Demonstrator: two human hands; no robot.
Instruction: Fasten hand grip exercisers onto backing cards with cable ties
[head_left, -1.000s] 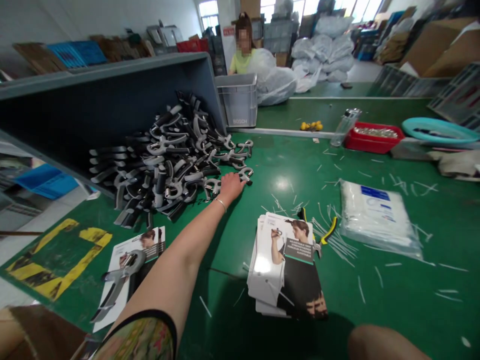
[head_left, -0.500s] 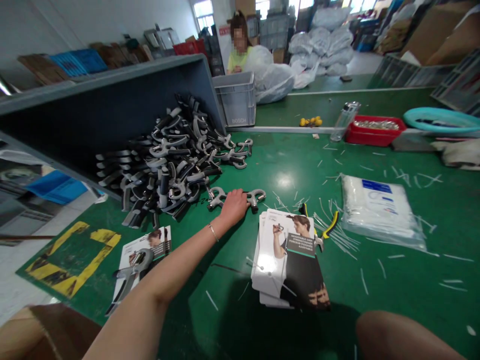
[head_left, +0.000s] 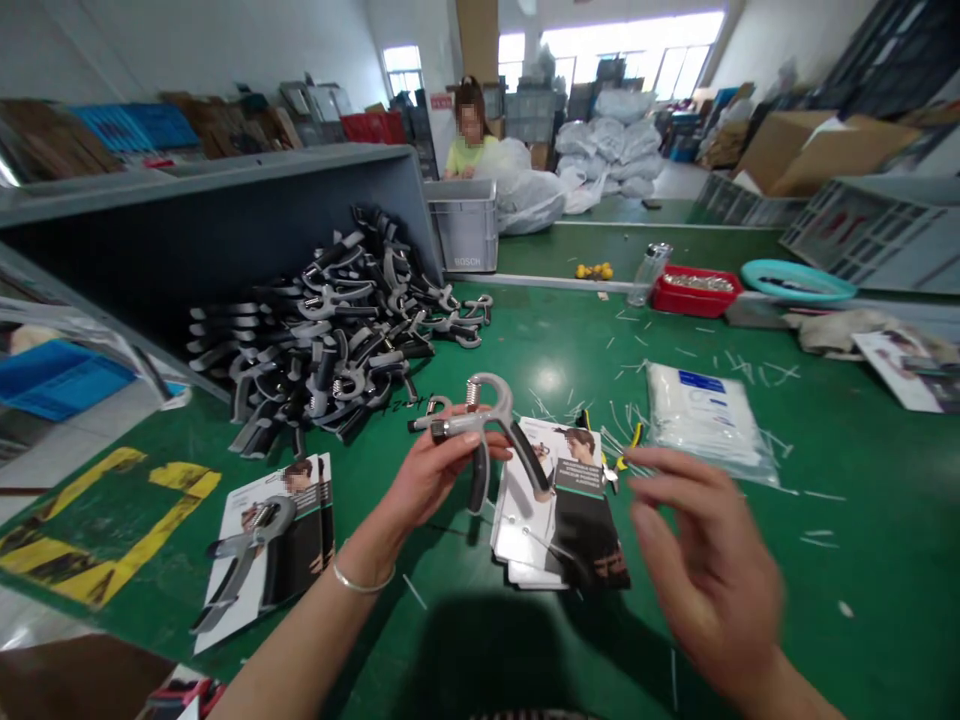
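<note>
My left hand (head_left: 431, 475) is closed on a grey and black hand grip strengthener (head_left: 491, 420), held up above the table with its spring at the top and handles pointing down. Just behind that hand, another hand grip strengthener (head_left: 429, 412) is partly hidden. Printed cards (head_left: 544, 515) lie stacked below and right of the held one. My right hand (head_left: 709, 560) hovers right of the stack, fingers apart and holding nothing. At the left, a hand grip strengthener (head_left: 255, 555) rests on more printed cards (head_left: 304, 540).
A tipped grey bin (head_left: 416, 200) spills a heap of hand grip strengtheners (head_left: 330, 330). Yellow-handled pliers (head_left: 611, 470), a bag of white zip ties (head_left: 705, 420) and loose ties lie rightward. Farther back are a red tray (head_left: 694, 295) and a person (head_left: 469, 140).
My left hand has lifted a hand grip strengthener from the table and drawn it nearer. My right hand has come into view at the right. The camera view has shifted.
</note>
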